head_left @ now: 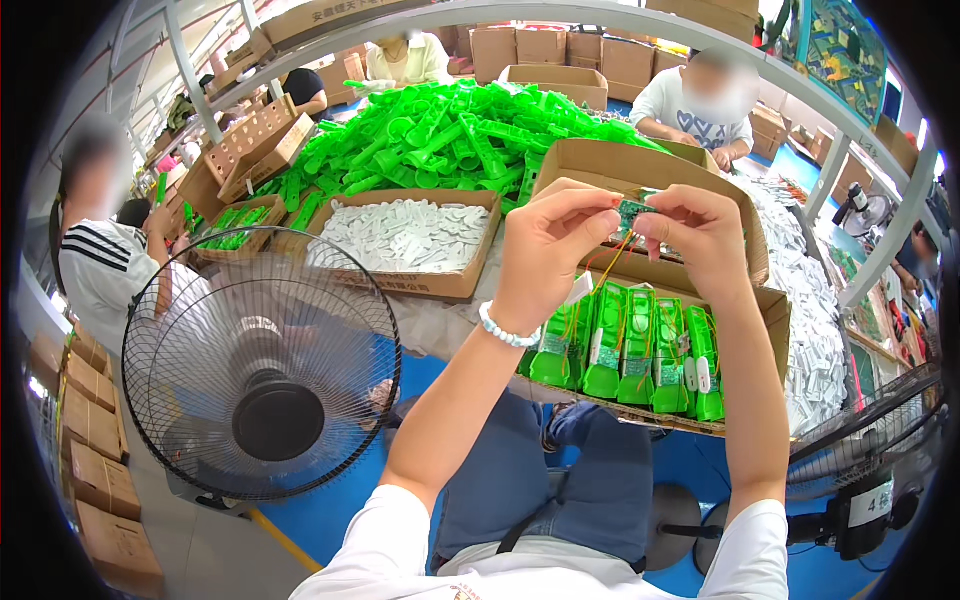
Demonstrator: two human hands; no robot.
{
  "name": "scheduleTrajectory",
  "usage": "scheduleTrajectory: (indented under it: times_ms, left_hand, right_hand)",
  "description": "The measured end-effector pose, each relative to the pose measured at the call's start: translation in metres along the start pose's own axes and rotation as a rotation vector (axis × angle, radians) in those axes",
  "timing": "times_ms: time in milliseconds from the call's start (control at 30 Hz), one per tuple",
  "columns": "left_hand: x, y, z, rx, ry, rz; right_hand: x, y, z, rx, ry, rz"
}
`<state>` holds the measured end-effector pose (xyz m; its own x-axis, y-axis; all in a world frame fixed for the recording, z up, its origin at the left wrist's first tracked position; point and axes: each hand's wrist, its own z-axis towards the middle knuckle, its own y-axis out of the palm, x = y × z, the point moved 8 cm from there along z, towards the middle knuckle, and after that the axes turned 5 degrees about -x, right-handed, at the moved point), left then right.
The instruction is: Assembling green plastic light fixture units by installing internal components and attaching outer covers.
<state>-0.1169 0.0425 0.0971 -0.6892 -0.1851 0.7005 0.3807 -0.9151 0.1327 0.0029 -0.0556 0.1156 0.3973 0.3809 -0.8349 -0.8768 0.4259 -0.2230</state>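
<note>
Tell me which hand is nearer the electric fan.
Left. The left hand is raised just right of and above the fan, pinching a small circuit board; the right hand holds the board's far side, farther away.

Our fingertips (605,208) cover most of the small green circuit board (630,209), so its shape stays unclear. The thin orange wires (612,262) below it are too fine to count.

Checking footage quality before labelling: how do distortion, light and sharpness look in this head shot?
Head view: strong fisheye bend, the white shelf rails curve and black corners frame it; bright even light, little shadow; the left hand, right hand and small green circuit board are fairly sharp; the wire-guarded fan is crisp; bystanders' faces are blurred.
</note>
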Motion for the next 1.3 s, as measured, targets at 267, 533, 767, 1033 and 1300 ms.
scheduleTrajectory:
  times_ms: [267,533,767,1033,1300]
  left_hand:
    - [-0.059,0.003,-0.004,0.140,-0.049,0.065]
    - [-0.161,-0.171,0.070,0.456,-0.243,0.697]
    - [-0.237,-0.291,0.115,0.392,-0.468,1.130]
    - [-0.183,-0.259,0.094,0.814,-0.320,0.811]
    - [-0.118,-0.128,0.062,0.362,-0.177,0.054]
  right_hand:
    - [0.058,-0.024,-0.021,0.127,0.035,0.124]
    - [0.107,-0.044,-0.015,0.208,0.120,0.128]
    - [0.145,-0.046,-0.027,0.252,0.271,0.127]
    - [0.140,-0.049,-0.028,0.313,0.187,0.146]
    - [0.139,-0.056,-0.025,0.321,0.162,0.269]
